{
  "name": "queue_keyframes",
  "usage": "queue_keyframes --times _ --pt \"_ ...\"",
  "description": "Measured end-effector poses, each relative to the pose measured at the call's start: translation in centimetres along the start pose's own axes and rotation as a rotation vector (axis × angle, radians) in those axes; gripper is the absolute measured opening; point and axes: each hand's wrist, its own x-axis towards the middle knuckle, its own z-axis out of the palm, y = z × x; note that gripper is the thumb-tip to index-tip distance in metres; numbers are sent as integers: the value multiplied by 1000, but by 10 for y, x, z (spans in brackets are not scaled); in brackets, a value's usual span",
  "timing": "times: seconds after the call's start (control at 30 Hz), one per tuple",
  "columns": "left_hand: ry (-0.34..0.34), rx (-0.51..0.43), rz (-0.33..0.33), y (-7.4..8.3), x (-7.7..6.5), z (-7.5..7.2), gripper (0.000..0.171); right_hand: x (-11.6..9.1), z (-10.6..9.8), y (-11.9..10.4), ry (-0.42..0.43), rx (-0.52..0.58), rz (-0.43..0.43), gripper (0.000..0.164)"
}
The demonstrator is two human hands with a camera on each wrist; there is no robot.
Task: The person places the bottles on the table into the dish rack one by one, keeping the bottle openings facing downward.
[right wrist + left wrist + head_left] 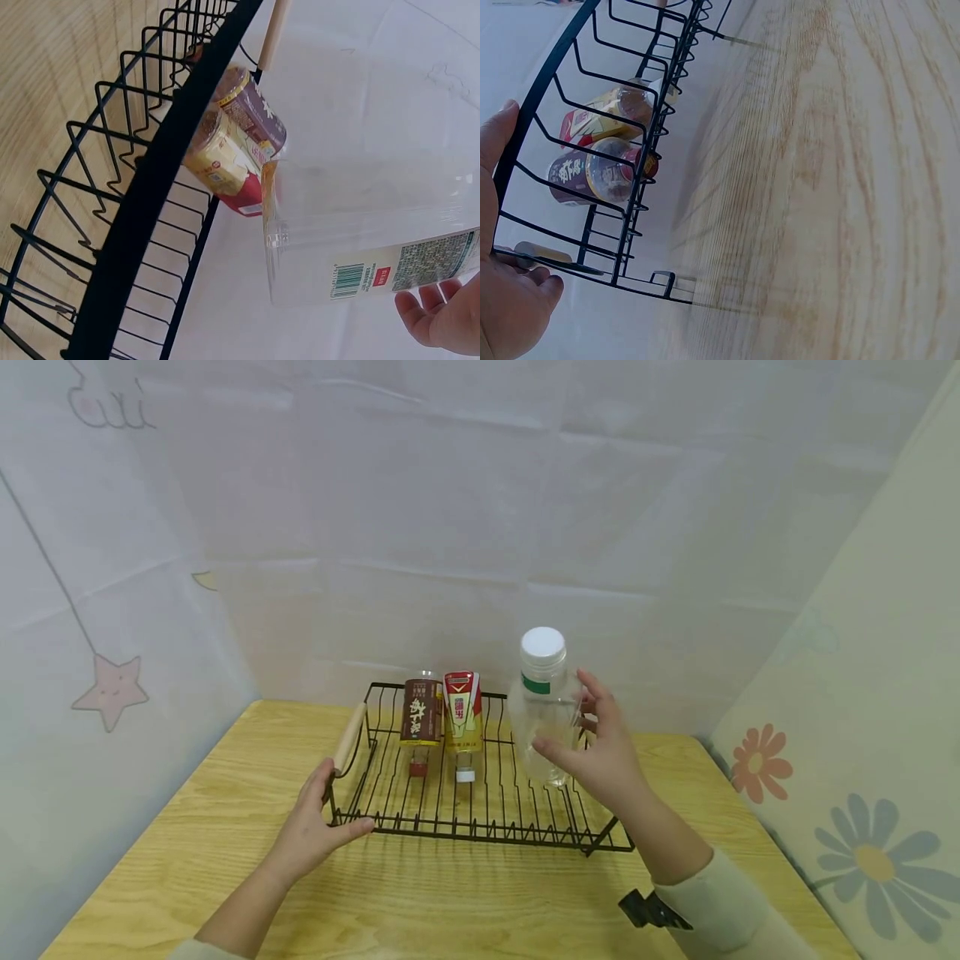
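Note:
A black wire dish rack point(480, 837) with a wooden handle point(349, 739) stands on the table. My left hand point(303, 835) grips its front left corner, thumb on the front rim, fingers by the handle's lower end. My right hand point(609, 764) holds a large clear plastic bottle point(337, 259) with a white cap point(543, 643) upright over the rack's right part. Whether its base touches the wires I cannot tell. Inside the rack lie a dark-labelled bottle point(422, 714) with a red cap and a red-and-yellow-labelled bottle point(462, 714) with a white cap, both with caps toward me.
Under the rack is a wood-grain table point(465, 902). A pale cloth backdrop point(420, 527) rises behind it, with printed side walls at left and right. A black strap point(651, 910) hangs at my right wrist.

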Motion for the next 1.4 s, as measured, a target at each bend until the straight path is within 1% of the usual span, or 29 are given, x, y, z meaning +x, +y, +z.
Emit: queue_keyframes --times 0.13,0.2,0.37,0.57,0.73,0.83,0.97,1.1,1.23,1.4 --pt "1 -6 3 0 0 0 116 -5 4 -4 -15 -3 -4 100" --pt "1 -11 4 0 0 0 116 -7 6 -5 -20 -24 -10 99" --pt "-1 -13 -3 1 -1 0 116 -13 10 -9 -25 -118 -43 98" --pt "-3 0 -7 0 0 -1 117 -19 16 -13 -34 -195 -137 97" --pt "-2 5 -4 0 0 -1 117 -23 19 -14 -32 -236 -217 97" --pt "-1 11 0 0 1 -2 117 -25 21 -13 -23 -299 -243 96" --pt "2 23 5 -1 1 -2 117 -27 24 -14 -12 -411 -253 96" --pt "16 34 27 2 2 -3 117 -29 27 -15 -12 -479 -272 95" --pt "39 34 50 8 3 -6 115 -30 30 -13 -18 -502 -307 94" --pt "58 24 75 18 3 -7 111 -30 33 -9 -60 -476 -357 94"
